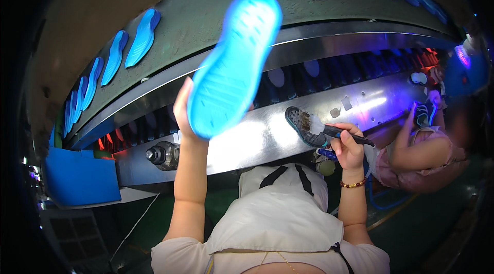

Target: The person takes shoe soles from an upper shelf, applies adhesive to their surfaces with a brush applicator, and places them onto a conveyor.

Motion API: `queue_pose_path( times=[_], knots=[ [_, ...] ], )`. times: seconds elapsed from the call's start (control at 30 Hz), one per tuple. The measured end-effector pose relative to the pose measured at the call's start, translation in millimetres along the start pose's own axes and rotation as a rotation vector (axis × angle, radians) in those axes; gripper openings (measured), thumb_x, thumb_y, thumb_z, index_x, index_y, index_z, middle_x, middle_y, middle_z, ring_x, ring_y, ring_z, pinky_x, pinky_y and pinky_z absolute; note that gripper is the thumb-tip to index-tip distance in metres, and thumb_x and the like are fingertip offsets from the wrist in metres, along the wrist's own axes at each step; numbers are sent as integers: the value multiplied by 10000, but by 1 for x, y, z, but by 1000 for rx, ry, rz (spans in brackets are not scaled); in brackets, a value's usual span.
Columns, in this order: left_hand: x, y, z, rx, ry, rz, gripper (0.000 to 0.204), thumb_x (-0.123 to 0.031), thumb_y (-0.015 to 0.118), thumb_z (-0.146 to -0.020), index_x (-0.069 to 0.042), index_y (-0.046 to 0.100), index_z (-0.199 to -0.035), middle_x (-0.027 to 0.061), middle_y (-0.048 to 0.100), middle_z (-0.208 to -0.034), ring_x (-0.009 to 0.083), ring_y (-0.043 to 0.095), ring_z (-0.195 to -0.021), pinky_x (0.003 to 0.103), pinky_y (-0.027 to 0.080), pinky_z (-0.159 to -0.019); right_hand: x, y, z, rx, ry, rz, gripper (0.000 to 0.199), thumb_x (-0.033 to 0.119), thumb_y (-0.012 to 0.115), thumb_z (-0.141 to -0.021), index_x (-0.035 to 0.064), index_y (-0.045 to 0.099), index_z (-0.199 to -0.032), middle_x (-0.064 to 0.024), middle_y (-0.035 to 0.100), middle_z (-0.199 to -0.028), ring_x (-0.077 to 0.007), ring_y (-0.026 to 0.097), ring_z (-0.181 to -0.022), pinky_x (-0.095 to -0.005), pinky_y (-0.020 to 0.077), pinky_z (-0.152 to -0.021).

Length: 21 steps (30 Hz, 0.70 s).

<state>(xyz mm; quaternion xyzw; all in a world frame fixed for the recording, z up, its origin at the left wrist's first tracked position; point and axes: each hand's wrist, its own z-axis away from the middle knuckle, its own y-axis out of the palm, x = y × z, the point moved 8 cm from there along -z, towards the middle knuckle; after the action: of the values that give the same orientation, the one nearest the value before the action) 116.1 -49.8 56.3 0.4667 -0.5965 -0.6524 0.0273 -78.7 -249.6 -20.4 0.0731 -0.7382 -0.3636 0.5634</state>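
Observation:
My left hand [183, 107] is closed round the heel end of a bright blue shoe sole [226, 73], raised over the bench with its grooved face showing. In my right hand [349, 145] is a brush with a black handle [360, 139]. Its pale neck and brown bristles [305, 121] lie over a dark grey perforated clog [301, 129] with a teal edge, on the metal bench. Whether the bristles touch the clog, I cannot tell.
Beyond the bench [242, 144], a conveyor belt [190, 32] carries several blue soles [143, 37]. Below its metal rail runs a row of dark shapes [278, 81]. A metal fitting [163, 156] sits left. At right, another person [422, 156] handles a shoe.

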Motion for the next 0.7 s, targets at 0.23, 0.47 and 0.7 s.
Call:
queue_pose_path(
  times=[0.23,0.47,0.7],
  knots=[
    [-43,-45,-91,-279,345,536,749,-590,181,-833,-60,92,-1355,120,120,-1413,272,162,-1300,507,121,-1036,-19,-2,7,-34,77,37,188,47,525,-815,-56,555,-969,-226,585,-985,-98,497,-472,-182,427,-460],
    [5,27,-160,-174,206,-720,644,-372,406,-856,-9,179,-1336,197,235,-1365,314,253,-1257,405,224,-1024,-14,-42,25,-193,86,76,207,20,571,-780,-55,559,-973,-190,593,-994,-91,547,-555,-174,452,-504],
    [-56,-14,-244,-564,274,-2157,391,-307,521,-798,-68,553,-1107,183,521,-1132,323,376,-1160,395,312,-941,-10,-33,25,-118,23,203,253,-32,606,-719,-58,551,-965,-201,585,-995,-198,591,-873,-289,464,-819]
  ],
)
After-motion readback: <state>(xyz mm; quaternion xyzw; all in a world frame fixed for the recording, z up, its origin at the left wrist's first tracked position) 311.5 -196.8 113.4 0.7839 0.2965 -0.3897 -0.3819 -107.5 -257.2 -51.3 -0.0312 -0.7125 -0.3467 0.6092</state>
